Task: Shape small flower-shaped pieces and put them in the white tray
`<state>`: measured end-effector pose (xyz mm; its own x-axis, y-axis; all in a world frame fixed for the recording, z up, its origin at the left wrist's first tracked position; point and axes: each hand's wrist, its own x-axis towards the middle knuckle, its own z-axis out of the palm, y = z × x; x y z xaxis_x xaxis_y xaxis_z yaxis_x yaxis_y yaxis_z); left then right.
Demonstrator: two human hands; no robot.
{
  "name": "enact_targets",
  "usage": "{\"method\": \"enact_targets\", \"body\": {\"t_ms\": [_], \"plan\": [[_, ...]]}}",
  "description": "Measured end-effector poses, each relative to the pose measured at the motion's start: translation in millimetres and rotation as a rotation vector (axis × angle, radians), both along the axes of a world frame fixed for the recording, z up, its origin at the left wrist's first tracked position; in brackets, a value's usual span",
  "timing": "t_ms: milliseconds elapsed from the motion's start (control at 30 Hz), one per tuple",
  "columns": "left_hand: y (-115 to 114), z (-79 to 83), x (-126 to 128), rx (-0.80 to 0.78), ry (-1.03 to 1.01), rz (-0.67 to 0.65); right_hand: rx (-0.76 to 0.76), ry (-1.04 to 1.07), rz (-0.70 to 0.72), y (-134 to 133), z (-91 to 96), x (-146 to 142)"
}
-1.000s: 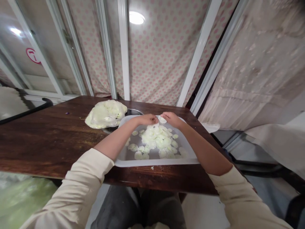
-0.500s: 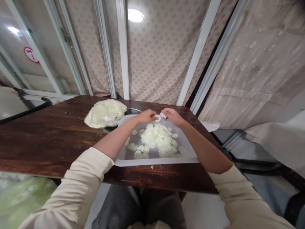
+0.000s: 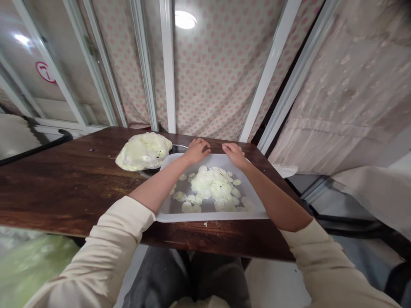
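Above the far rim of a white plastic tray (image 3: 212,217), my left hand (image 3: 198,150) is loosely curled with its fingers apart, and nothing shows in it. My right hand (image 3: 235,155) hovers at the same far rim, to the right and apart from the left. Its fingers are pressed together, and anything in them is hidden. Pale white-green, flower-shaped pieces with ruffled edges (image 3: 210,184) lie heaped in the middle of the tray, with several loose ones toward the left and the front.
On the dark wooden table (image 3: 64,179), a clear plastic bag of pale pieces (image 3: 144,150) sits left of the tray, over a dark round dish (image 3: 180,148). A small white scrap (image 3: 206,223) lies before the tray. Glass panels with a dotted curtain (image 3: 212,85) stand behind.
Ruffled white pieces showed at the fingers of both hands; none shows there now. The hands have moved slightly up and farther apart. The camera view has shifted a little.
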<state>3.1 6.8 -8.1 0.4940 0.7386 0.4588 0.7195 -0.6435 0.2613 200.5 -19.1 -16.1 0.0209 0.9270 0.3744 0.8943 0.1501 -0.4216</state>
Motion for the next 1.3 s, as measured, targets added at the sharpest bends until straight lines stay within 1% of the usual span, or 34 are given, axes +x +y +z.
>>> {"method": "enact_targets", "body": {"t_ms": [67,133,200,233,367,433,467,500,600,667,700,833,900,967,1100,1300], "plan": [[-2.5,-2.3,-0.4,-0.114,0.089,0.149,-0.16,-0.105,-0.054,0.1,-3.9,-0.4],[-6.3,-3.7,0.1,-0.251,0.243,0.221,-0.243,-0.189,-0.053,-0.5,-7.7,-1.0],[-10.0,-3.5,0.9,-0.335,0.361,0.231,-0.249,-0.229,-0.057,-1.0,-10.5,-1.0],[-11.2,-3.0,1.2,-0.351,0.389,0.225,-0.25,-0.249,-0.062,-1.2,-11.6,-0.9],[-12.6,-4.5,1.3,-0.36,0.398,0.225,-0.218,-0.294,-0.076,-0.9,-18.0,-2.2],[-13.5,-9.3,2.1,-0.307,0.366,0.232,-0.178,-0.294,-0.096,-0.6,-23.2,-4.5],[-14.7,-12.4,3.2,-0.26,0.342,0.213,-0.158,-0.294,-0.109,-0.4,-26.0,-5.7],[-16.6,-15.5,4.9,-0.203,0.321,0.167,-0.143,-0.295,-0.12,-0.3,-28.6,-6.8],[-25.4,-21.8,13.9,-0.069,0.338,-0.102,-0.127,-0.305,-0.13,-0.2,-33.9,-7.7],[-32.4,-22.4,21.0,-0.095,0.409,-0.248,-0.127,-0.321,-0.118,-0.7,-34.6,-6.2],[-35.5,-21.7,24.0,-0.152,0.446,-0.282,-0.126,-0.334,-0.108,-1.1,-34.2,-5.2],[-41.4,-16.5,27.8,-0.421,0.506,-0.317,-0.147,-0.395,-0.067,-3.2,-30.3,-1.7],[-40.7,-14.4,25.7,-0.499,0.539,-0.353,-0.168,-0.414,-0.064,-4.1,-28.4,-1.2],[-38.8,-13.4,23.2,-0.543,0.58,-0.359,-0.179,-0.427,-0.067,-4.9,-27.2,-1.0],[-34.2,-12.4,20.1,-0.543,0.586,-0.337,-0.174,-0.426,-0.077,-5.3,-27.0,-1.0],[-27.7,-5.0,18.2,-0.369,0.447,-0.379,-0.144,-0.413,-0.068,-2.9,-27.8,-0.2]]}}
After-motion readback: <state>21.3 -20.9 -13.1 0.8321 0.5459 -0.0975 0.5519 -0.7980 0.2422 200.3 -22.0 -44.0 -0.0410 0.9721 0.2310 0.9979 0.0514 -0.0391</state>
